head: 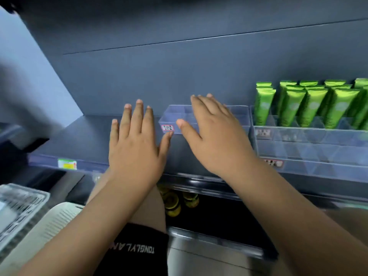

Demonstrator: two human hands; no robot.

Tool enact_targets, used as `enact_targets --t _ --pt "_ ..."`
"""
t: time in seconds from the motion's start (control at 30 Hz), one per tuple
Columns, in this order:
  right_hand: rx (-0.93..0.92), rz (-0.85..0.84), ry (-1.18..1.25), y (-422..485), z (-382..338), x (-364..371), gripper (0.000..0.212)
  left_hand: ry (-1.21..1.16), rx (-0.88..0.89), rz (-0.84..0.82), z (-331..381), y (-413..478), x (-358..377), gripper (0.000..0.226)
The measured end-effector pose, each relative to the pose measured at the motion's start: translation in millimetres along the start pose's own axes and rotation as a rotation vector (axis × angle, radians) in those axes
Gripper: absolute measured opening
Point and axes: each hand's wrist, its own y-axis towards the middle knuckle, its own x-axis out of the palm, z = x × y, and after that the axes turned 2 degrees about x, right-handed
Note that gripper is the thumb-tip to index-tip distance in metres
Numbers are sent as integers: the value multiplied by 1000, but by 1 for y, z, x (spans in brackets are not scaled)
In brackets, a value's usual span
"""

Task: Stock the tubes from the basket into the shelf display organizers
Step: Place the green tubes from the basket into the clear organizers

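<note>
Hovering spread and empty, the left hand [135, 144] is beside and the right hand [211, 136] over the empty clear organizer [173, 116]; a careless shove could skid it into the green tubes [292, 108] standing to its right. The basket [22, 204] sits near left.

The view was dim and bluish, lit softly with no hard shadows. The green tubes [310, 105] at the right caught the brightest sheen. Deep shadow lay below the shelf [83, 140]. Motion blur smeared the basket [22, 206] and the whole left edge. Wide-angle distortion bowed the shelf lines toward the corners. Overall focus was slightly soft.
</note>
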Motion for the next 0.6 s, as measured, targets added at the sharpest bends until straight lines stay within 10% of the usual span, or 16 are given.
enact_targets --t 0.6 --pt "-471 -447 279 -47 -324 200 54 221 -732 -168 -277 -212 -46 73"
